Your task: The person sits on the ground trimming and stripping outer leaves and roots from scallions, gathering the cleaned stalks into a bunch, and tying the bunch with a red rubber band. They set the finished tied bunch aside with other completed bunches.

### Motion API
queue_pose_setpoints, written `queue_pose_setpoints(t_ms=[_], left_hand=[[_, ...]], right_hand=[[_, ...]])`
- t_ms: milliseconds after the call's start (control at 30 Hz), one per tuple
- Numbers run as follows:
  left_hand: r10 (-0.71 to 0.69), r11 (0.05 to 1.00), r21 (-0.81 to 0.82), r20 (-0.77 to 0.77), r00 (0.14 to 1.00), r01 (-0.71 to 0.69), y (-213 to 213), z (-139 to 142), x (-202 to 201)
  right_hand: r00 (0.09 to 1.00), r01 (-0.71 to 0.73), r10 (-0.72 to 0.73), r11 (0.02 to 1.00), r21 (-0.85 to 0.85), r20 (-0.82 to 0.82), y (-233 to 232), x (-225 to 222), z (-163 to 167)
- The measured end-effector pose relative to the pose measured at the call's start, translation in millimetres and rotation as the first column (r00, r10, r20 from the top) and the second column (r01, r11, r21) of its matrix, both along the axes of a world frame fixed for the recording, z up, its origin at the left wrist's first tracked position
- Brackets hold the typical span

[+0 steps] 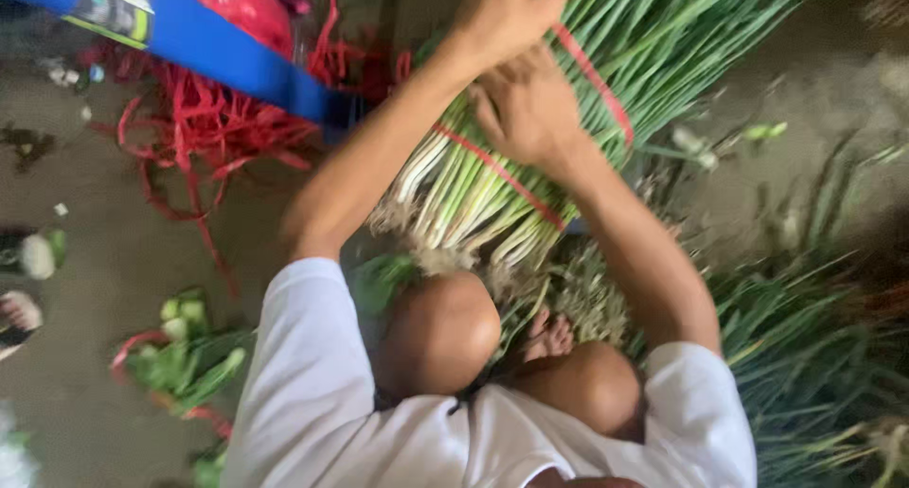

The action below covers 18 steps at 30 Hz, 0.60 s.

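1. A big bunch of green onions [492,180] is lying on the ground, just in front of the person's knees. It has white ends with little roots and long green tops.
2. Two red bands [502,174] are going around the bunch.
3. The left hand [507,10] is pressing down on the green tops.
4. The right hand [525,109] is lying flat on the bunch near the white ends.
5. A pile of red strings [204,128] is lying nearby.

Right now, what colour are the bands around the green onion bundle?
Red bands on the green onion bundle, seen in the head view.
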<state>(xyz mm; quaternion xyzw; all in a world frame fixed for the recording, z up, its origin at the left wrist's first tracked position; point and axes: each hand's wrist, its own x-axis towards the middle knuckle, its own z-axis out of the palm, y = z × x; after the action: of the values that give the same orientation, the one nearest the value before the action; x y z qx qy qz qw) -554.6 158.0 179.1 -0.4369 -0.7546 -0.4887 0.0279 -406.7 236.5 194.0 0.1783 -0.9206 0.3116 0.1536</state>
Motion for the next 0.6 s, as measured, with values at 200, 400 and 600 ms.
queue_pose_setpoints(t_ms=[200,400,600], left_hand=[[-0.104,0.942,0.329,0.099,0.990,0.067,-12,18,6],[0.095,0.994,-0.040,-0.057,0.994,-0.097,4,54,47],[0.203,0.765,-0.605,-0.098,0.974,-0.220,-47,83,92]], right_hand=[[0.999,-0.035,0.029,0.531,-0.847,-0.023,27,-11,29],[0.994,-0.104,0.100,0.902,-0.420,-0.032,77,-13,39],[0.990,0.070,0.016,0.808,-0.584,0.140,64,-22,32]])
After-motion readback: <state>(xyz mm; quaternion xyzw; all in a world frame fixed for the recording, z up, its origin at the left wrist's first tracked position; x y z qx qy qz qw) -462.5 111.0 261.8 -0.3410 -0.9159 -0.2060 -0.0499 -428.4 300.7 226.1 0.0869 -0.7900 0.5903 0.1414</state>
